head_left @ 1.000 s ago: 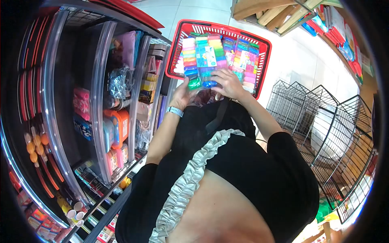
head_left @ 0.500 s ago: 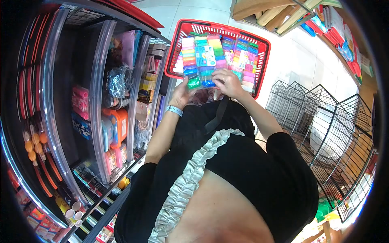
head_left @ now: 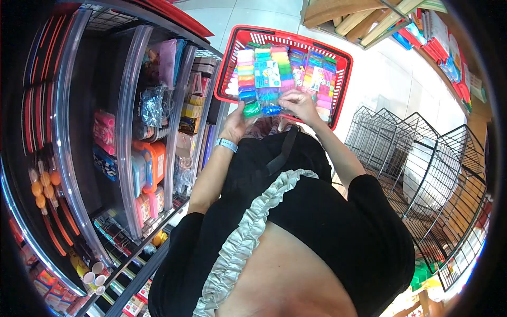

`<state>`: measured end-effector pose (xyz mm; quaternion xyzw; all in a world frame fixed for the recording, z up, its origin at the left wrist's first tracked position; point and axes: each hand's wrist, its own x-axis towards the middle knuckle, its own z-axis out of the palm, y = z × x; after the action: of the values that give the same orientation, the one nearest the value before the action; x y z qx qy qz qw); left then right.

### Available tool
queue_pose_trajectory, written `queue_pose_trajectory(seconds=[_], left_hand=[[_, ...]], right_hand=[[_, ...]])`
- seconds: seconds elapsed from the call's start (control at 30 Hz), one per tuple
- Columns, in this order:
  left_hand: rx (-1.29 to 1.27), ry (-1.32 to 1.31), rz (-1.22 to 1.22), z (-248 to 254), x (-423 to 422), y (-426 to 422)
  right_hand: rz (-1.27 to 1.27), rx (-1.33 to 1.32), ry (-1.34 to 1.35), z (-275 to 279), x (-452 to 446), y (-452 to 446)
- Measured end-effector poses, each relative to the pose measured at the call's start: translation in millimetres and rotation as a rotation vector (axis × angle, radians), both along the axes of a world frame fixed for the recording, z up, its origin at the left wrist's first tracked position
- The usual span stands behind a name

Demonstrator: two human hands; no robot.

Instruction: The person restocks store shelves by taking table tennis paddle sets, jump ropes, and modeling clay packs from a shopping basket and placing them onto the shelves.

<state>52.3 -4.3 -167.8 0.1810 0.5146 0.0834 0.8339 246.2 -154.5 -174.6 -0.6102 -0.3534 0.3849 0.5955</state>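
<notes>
A clear pack of multicoloured pieces [head_left: 268, 74] with a blue and white label is held above the near left part of a red basket [head_left: 346, 79]. My left hand [head_left: 236, 122] grips the pack's lower left corner, and a light blue watch band circles that wrist. At the pack's lower right edge, my right hand [head_left: 302, 105] has its fingers pinched together on the pack. A second colourful pack [head_left: 323, 79] lies in the basket, just right of the first. The basket's bottom is mostly hidden under the packs.
Dark shelves [head_left: 100, 174] with clear edge strips and packaged goods run along the left. Black wire baskets [head_left: 391, 142] stand on the right. A wooden rack [head_left: 364, 21] is at the top right, and pale floor tiles [head_left: 264, 13] show beyond the red basket.
My right hand has shifted slightly right and down along the pack's edge, its fingers drawing closer together. The pack and my left hand have stayed nearly in place.
</notes>
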Motion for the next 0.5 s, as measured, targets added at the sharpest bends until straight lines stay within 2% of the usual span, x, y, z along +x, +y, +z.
queue_pose_trajectory(seconds=[0.17, 0.27, 0.5], left_hand=[[-0.023, 0.013, 0.027, 1.2, 3.1, -2.1], [-0.039, 0.012, 0.036, 0.3, 2.2, -2.9], [0.031, 0.014, 0.007, 2.2, 0.4, -5.9]], right_hand=[[0.146, -0.057, -0.443, 12.2, -1.1, -3.1], [0.237, 0.011, -0.645, 16.8, -1.1, -1.5], [0.416, -0.129, -0.795, 28.8, -8.9, -3.8]])
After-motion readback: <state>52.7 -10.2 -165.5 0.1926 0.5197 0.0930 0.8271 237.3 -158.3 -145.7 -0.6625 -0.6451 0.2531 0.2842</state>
